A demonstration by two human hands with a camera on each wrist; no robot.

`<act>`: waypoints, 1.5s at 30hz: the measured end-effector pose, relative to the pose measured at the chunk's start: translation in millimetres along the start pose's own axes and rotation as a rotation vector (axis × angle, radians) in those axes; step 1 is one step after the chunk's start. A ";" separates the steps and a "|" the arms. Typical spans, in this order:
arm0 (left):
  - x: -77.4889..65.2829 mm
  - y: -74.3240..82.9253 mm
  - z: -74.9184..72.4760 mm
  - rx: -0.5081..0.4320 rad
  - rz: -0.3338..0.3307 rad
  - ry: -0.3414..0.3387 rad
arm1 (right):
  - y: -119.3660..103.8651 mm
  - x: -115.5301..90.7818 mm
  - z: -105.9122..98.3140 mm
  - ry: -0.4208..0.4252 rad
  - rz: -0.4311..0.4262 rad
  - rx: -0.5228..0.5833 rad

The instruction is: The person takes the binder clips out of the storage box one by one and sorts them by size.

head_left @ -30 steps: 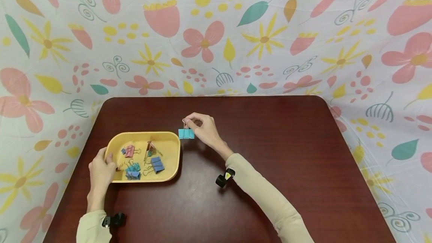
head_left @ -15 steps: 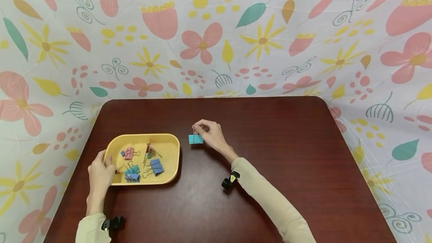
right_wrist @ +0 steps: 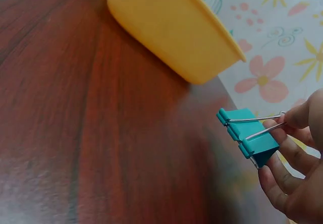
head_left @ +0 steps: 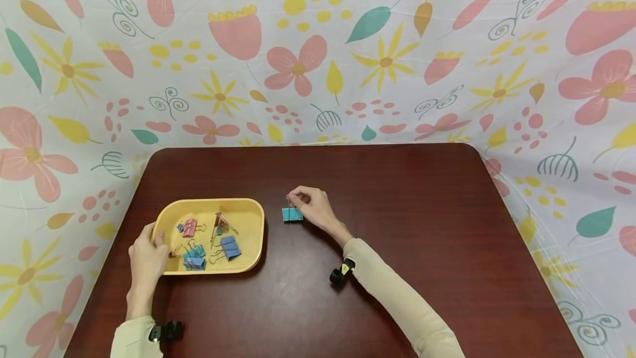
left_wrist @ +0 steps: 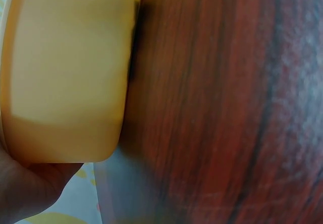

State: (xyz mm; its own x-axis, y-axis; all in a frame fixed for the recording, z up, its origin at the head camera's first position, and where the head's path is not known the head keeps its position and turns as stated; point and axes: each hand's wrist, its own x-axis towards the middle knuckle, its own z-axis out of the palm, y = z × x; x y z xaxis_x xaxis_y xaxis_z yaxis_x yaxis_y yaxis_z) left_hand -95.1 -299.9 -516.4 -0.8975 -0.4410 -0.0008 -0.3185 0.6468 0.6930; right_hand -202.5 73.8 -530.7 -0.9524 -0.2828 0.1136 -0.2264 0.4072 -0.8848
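Head view: my right hand [head_left: 314, 207] pinches the teal binder clip [head_left: 292, 214] by its wire handles, probably because they offer a slimmer hold than the body. It's beside the yellow tray [head_left: 252, 225], apart from its right end; whether it touches the table [head_left: 397, 225] I cannot tell. My left hand [head_left: 148, 253] grips the tray's left end, likely to steady it. Smooth, wedge-shaped clip, shiny wire; rounded, plastic-looking tray walls; reddish, glossy wood grain

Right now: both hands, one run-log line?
left hand: grips yellow tray by left end | right hand: fingers pinch teal binder clip by handle | clip: right of tray, apart | tray: more clips inside
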 end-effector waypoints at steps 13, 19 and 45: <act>2.7 -0.6 1.1 -0.012 0.002 0.011 | 12.4 -3.8 2.7 -0.027 0.030 -0.022; 1.4 -0.2 -1.4 -0.012 -0.006 0.010 | 1.7 1.8 -0.4 -0.012 -0.031 -0.012; -2.8 0.6 -1.4 -0.013 -0.008 0.012 | -83.2 28.6 23.2 -0.159 -0.250 0.018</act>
State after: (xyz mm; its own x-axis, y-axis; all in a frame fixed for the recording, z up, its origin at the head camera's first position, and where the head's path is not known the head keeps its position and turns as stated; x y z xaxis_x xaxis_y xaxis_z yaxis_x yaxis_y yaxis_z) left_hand -92.4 -299.1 -515.0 -0.8912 -0.4536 0.0021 -0.3216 0.6352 0.7022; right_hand -206.2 11.7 -464.3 -0.8235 -0.5053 0.2580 -0.4448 0.2925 -0.8465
